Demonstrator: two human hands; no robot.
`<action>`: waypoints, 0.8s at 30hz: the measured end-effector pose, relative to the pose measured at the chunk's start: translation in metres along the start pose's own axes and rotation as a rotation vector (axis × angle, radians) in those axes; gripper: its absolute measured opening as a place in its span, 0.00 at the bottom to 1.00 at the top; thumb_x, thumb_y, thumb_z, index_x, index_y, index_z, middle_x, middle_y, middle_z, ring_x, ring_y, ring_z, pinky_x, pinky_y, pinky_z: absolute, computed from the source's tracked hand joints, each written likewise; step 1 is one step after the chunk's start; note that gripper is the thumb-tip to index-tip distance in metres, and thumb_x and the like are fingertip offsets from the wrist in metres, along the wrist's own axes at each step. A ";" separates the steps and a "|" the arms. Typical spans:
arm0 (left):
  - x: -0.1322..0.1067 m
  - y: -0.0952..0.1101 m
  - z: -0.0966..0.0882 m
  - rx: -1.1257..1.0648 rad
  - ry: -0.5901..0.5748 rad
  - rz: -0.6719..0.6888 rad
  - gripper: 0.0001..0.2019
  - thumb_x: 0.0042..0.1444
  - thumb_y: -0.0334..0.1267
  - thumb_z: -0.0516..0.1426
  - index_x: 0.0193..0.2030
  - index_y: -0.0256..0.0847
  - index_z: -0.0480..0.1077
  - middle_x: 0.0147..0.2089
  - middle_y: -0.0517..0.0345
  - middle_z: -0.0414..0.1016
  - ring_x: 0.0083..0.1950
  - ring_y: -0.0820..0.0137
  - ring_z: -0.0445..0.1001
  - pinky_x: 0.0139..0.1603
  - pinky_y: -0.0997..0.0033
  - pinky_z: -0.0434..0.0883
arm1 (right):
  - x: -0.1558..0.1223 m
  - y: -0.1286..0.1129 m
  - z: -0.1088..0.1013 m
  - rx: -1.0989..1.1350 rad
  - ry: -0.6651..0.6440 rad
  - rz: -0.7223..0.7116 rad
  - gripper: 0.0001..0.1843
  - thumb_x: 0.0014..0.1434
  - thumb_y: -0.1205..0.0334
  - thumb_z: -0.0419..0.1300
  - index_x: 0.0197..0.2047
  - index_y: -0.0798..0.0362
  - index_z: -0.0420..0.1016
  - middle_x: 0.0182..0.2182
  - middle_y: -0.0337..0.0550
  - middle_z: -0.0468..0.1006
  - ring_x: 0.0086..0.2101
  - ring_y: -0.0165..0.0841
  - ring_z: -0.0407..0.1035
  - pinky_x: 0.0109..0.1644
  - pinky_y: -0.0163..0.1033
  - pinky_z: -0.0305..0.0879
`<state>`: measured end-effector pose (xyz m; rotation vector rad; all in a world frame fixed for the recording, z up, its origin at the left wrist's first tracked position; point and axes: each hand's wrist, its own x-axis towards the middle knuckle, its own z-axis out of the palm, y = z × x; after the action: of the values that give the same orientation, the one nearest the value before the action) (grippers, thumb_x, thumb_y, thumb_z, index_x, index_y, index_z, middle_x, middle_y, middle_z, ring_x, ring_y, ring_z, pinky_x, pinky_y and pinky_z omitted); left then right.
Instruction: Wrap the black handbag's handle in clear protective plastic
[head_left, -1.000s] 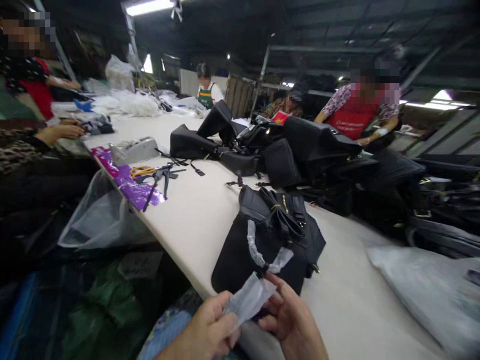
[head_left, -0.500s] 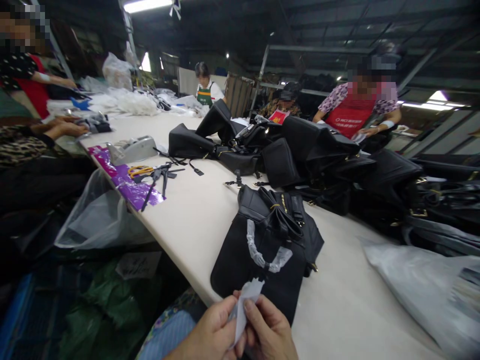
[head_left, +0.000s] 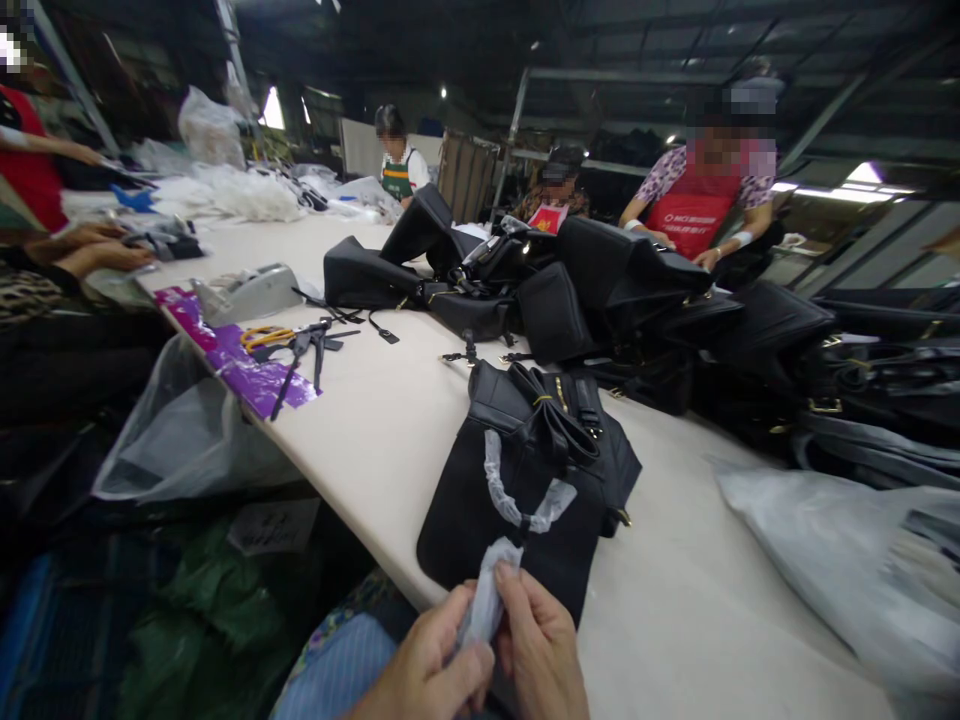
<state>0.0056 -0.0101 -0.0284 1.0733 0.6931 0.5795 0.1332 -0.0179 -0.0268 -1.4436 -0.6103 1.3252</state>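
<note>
A black leather bag lies on the pale table in front of me, its handle wrapped in thin white film. Close to the bag's near edge, both hands grip a strip of thin whitish wrapping, folded around something narrow that I cannot make out. My left hand pinches its lower part between thumb and fingers. On its upper right side, my right hand closes with thumb and forefinger. A bundled black strap with a yellow tie rests on the far part of the bag.
More black bags are heaped across the table's far side. A translucent plastic bag lies at right. Yellow-handled scissors and black strips sit on purple film at left. Several co-workers stand or sit around the table.
The wrapping now lies closed in a narrower strip. My right thumb has moved up along it, and my left thumb presses across its lower part. The view has shifted slightly.
</note>
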 end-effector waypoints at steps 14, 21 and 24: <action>-0.005 0.022 -0.011 0.617 0.345 0.239 0.11 0.58 0.38 0.52 0.45 0.44 0.72 0.44 0.52 0.75 0.43 0.64 0.74 0.48 0.71 0.68 | 0.017 -0.003 -0.014 -0.023 0.019 -0.120 0.27 0.46 0.37 0.66 0.20 0.51 0.64 0.13 0.27 0.55 0.15 0.22 0.45 0.18 0.31 0.46; 0.013 0.029 0.001 0.748 0.389 0.458 0.06 0.57 0.36 0.57 0.40 0.43 0.74 0.41 0.50 0.73 0.41 0.62 0.74 0.44 0.70 0.70 | 0.022 0.004 -0.014 0.071 -0.069 -0.089 0.29 0.46 0.34 0.66 0.21 0.51 0.65 0.12 0.28 0.57 0.15 0.23 0.47 0.19 0.31 0.45; 0.025 0.025 0.003 0.661 0.446 0.441 0.06 0.56 0.33 0.56 0.38 0.43 0.74 0.38 0.52 0.74 0.40 0.63 0.73 0.42 0.70 0.70 | 0.022 0.002 -0.014 0.087 -0.111 -0.126 0.28 0.47 0.35 0.66 0.23 0.53 0.67 0.15 0.29 0.60 0.16 0.22 0.49 0.21 0.31 0.47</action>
<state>0.0222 0.0154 -0.0094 1.7626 1.0886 1.0271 0.1518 -0.0038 -0.0399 -1.2473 -0.6960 1.3224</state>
